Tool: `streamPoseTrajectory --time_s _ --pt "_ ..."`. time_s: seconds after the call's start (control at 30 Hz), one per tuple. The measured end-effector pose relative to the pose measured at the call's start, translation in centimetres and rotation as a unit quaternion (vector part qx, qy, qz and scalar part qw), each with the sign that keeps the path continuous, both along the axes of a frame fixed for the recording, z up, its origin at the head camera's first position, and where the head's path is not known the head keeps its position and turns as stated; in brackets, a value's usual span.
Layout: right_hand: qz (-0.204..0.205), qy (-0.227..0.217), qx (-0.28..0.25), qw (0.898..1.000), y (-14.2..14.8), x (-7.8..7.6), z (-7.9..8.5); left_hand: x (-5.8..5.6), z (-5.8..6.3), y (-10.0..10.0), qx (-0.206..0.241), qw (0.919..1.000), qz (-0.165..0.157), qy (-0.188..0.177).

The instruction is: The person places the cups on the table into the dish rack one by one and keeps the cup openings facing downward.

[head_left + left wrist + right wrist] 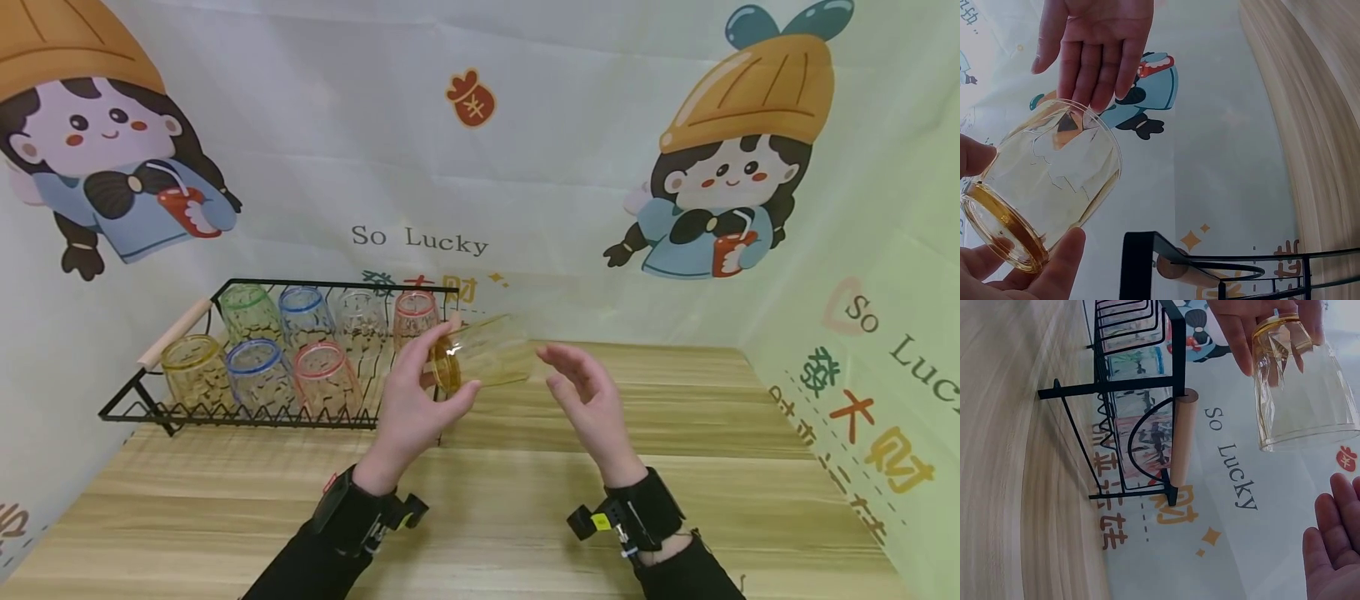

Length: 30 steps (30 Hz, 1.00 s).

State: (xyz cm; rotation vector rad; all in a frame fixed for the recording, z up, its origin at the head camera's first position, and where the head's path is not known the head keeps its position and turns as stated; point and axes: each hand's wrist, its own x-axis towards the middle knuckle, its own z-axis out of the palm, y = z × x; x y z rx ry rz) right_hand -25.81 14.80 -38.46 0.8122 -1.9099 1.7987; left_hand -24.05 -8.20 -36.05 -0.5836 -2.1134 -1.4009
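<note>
My left hand (412,404) grips a clear yellow drinking glass (491,354) around its thick amber base. The glass lies tilted on its side in the air, its mouth facing right. Just beyond the mouth is my right hand (588,408), fingers loosely bent and holding nothing. In the left wrist view, fingers and thumb pinch the base of the glass (1063,169), and the right palm shows behind the rim. The right wrist view has a gap between the rim of the glass (1304,394) and the right fingers (1335,512).
A black wire rack (270,422) with a wooden handle (176,333) stands at the left on the wood-grain table (525,517). Upside-down glasses fill two rows in it, including a yellow glass (197,375) and a green glass (251,315). A printed cloth (540,167) hangs behind.
</note>
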Motion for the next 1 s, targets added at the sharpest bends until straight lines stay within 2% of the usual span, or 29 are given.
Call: streamPoseTrajectory --time_s 0.2,0.37,0.6,1.0 --pt "-0.006 -0.006 0.011 1.000 0.4 0.1 -0.2 0.2 0.0 -0.6 -0.016 0.9996 0.021 -0.004" --pt "-0.009 -0.015 0.018 1.000 0.8 0.2 -0.4 0.3 0.0 -1.0 -0.020 0.9993 0.026 -0.017" --pt "-0.024 -0.029 0.038 0.999 1.6 0.2 -0.7 0.2 -0.1 -1.8 -0.044 0.9979 0.045 -0.014" --pt "-0.042 -0.028 0.062 0.997 2.9 0.0 -1.3 0.2 0.5 -3.3 -0.076 0.9942 0.071 -0.028"
